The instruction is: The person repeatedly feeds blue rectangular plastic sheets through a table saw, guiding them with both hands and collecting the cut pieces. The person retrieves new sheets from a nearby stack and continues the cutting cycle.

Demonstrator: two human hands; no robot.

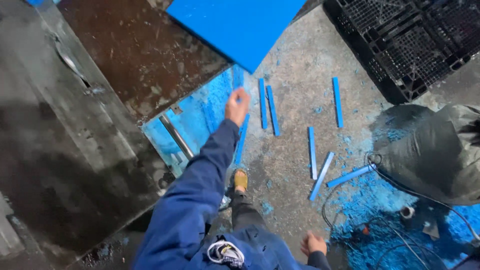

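My left hand (236, 105) reaches forward in a dark blue sleeve, its fingers curled around a long thin blue strip (243, 142) that stands on end beside the machine's edge. A big blue sheet (235, 25) lies on the dark metal machine table (140, 55) just beyond, with one corner jutting over the floor. My right hand (314, 244) hangs low by my hip with loose fingers and holds nothing. Several more blue strips (272, 110) lie scattered on the concrete floor to the right of my left hand.
Black plastic pallets (400, 40) are stacked at top right. A black bag (435, 150) sits at the right over blue shavings (370, 205) and black cables (395, 245). My foot in a yellow sandal (241, 180) stands near the machine's metal bar (176, 136).
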